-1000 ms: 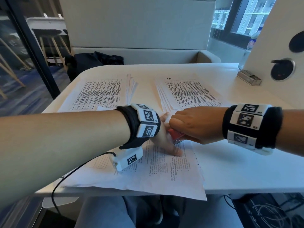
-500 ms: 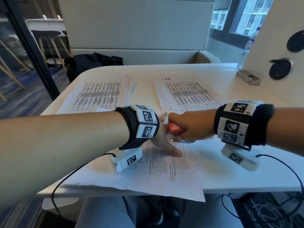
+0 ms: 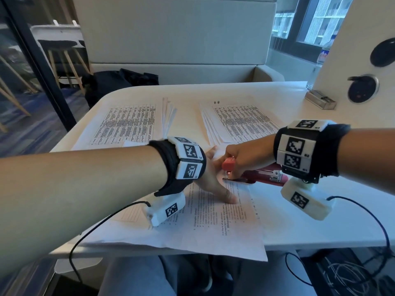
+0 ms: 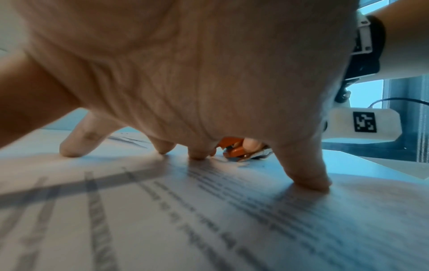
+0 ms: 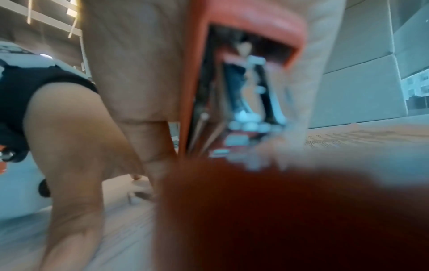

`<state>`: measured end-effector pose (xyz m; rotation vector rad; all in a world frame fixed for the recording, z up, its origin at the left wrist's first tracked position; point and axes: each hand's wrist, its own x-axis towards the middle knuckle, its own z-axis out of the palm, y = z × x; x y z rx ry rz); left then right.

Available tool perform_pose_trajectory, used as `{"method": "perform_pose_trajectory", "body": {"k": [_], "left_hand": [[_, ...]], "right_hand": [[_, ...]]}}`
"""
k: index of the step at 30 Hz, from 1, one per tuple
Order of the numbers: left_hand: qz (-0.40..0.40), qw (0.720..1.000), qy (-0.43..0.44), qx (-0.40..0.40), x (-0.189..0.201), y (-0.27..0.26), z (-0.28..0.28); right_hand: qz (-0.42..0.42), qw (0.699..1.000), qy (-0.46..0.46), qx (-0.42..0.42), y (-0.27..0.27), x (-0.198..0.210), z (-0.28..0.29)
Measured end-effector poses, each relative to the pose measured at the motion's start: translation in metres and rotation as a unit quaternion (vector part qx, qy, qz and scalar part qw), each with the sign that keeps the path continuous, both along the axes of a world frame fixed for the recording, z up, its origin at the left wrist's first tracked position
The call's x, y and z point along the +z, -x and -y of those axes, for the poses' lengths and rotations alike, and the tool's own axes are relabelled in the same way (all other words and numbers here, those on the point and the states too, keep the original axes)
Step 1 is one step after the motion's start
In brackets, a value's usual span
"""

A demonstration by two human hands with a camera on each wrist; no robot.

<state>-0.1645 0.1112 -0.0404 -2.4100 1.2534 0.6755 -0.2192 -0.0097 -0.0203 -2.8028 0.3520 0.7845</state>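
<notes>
A red stapler (image 3: pixel 263 175) lies across the far right corner of a printed paper sheaf (image 3: pixel 215 218) at the table's near edge. My right hand (image 3: pixel 241 160) grips the stapler's front, fingers curled over its red top (image 5: pixel 246 16), and its mouth stands apart with metal parts showing. My left hand (image 3: pixel 213 178) lies spread on the sheaf just left of the stapler, fingertips (image 4: pixel 311 183) pressing the page. In the left wrist view the stapler nose (image 4: pixel 236 150) shows between my fingers, right on the paper.
Two more stacks of printed sheets, left stack (image 3: pixel 128 124) and right stack (image 3: pixel 243 122), lie farther back on the white table (image 3: pixel 320 223). A small metal box (image 3: pixel 320 99) sits at the far right by a wall panel. Cables hang off both wrists.
My right hand has rolled and lifted at the wrist, so the stapler's red body now shows behind it. The left hand has stayed pressed on the sheaf.
</notes>
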Motion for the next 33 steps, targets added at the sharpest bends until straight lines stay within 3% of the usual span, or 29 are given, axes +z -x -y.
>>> {"method": "perform_pose_trajectory", "body": {"k": [8,12,22,26,33], "left_hand": [[-0.024,1.0,0.002,-0.003,0.017,-0.002,-0.002],[-0.018,1.0,0.018,0.013,0.012,-0.004,-0.003],[-0.001,0.993,0.116,-0.006,0.007,0.006,-0.018],[0.044,0.983,0.177,-0.025,0.014,0.008,-0.015],[0.052,0.979,0.198,-0.01,0.013,0.009,-0.002]], "right_hand": [[0.045,0.999,0.005,0.022,0.009,0.001,0.005],[0.071,0.995,0.053,0.047,0.012,-0.002,0.008],[0.134,0.982,0.101,0.091,0.021,-0.001,0.017],[0.117,0.971,0.162,0.133,0.021,-0.007,0.01],[0.098,0.963,0.204,0.146,0.02,-0.004,0.002]]}}
